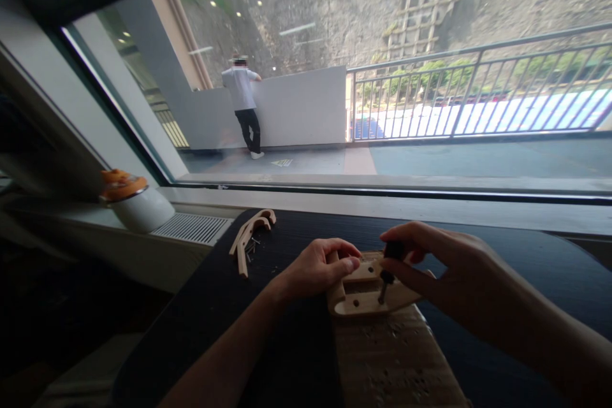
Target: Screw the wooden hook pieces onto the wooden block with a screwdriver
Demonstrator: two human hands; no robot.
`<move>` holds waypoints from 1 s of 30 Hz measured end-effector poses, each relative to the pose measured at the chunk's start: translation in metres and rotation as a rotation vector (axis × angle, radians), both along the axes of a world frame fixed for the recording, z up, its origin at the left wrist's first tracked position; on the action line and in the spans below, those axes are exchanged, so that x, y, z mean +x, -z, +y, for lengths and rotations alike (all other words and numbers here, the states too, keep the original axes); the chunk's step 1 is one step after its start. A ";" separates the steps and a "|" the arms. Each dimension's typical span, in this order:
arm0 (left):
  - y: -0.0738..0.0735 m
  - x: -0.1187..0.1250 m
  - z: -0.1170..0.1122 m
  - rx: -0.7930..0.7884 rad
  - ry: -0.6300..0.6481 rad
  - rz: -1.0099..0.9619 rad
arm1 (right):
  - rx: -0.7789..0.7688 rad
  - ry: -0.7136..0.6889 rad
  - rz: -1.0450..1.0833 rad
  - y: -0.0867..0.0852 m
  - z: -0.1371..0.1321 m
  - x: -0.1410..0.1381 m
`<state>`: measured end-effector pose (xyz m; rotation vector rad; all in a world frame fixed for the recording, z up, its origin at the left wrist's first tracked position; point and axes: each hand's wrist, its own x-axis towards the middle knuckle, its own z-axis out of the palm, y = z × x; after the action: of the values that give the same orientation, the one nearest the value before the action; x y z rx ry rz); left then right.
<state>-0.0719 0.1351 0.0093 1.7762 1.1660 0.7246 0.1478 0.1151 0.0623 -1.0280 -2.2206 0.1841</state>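
Note:
My right hand [430, 255] is closed around the dark handle of a small screwdriver [386, 279]. Its metal shaft points down onto a light wooden piece [366, 305] with rounded ends and round holes. My left hand [325, 264] grips the left end of this wooden assembly, thumb on top and fingers over the far side. The assembly rests on a wooden board [401, 357] whose top is pitted with many small holes. Whether the tip sits in a screw is too small to tell.
On the dark table [287, 331], curved wooden pieces [252, 236] lie at the back left beside several small screws [252, 247]. A white bottle with an orange lid [138, 201] stands on the sill near a vent grille [194, 228]. Beyond the window, a person [243, 102] leans on a wall.

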 end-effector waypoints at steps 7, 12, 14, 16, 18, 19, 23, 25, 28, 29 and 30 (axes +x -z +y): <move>-0.001 0.000 -0.001 0.023 -0.011 -0.016 | -0.049 -0.150 0.004 0.007 -0.003 -0.006; -0.002 0.000 -0.002 0.018 -0.010 -0.017 | -0.083 -0.202 0.048 0.007 -0.004 -0.008; 0.000 0.000 -0.001 0.026 -0.008 -0.031 | -0.081 -0.187 0.057 0.008 -0.003 -0.008; 0.002 -0.001 0.000 0.031 -0.009 -0.029 | -0.083 -0.180 0.067 0.008 -0.001 -0.007; 0.004 -0.001 0.000 0.032 -0.013 -0.015 | -0.085 -0.172 0.077 0.008 0.000 -0.007; 0.004 -0.001 0.000 0.030 -0.014 -0.009 | -0.083 -0.164 0.079 0.008 0.001 -0.007; 0.001 -0.001 -0.001 0.014 -0.005 -0.004 | -0.060 -0.102 0.079 0.007 0.002 -0.008; -0.001 -0.001 -0.001 0.002 0.000 -0.010 | -0.045 -0.054 0.080 0.006 0.002 -0.008; -0.003 0.000 -0.002 -0.018 -0.008 -0.016 | -0.010 0.017 0.053 0.006 0.002 -0.008; -0.004 0.000 -0.002 -0.023 -0.011 -0.018 | 0.003 0.033 0.040 0.006 0.002 -0.008; -0.004 0.000 -0.002 -0.026 -0.009 -0.020 | 0.005 0.043 0.027 0.006 0.002 -0.009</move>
<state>-0.0716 0.1333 0.0133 1.7392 1.1660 0.7276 0.1392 0.1168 0.0562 -1.0635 -2.1718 0.1726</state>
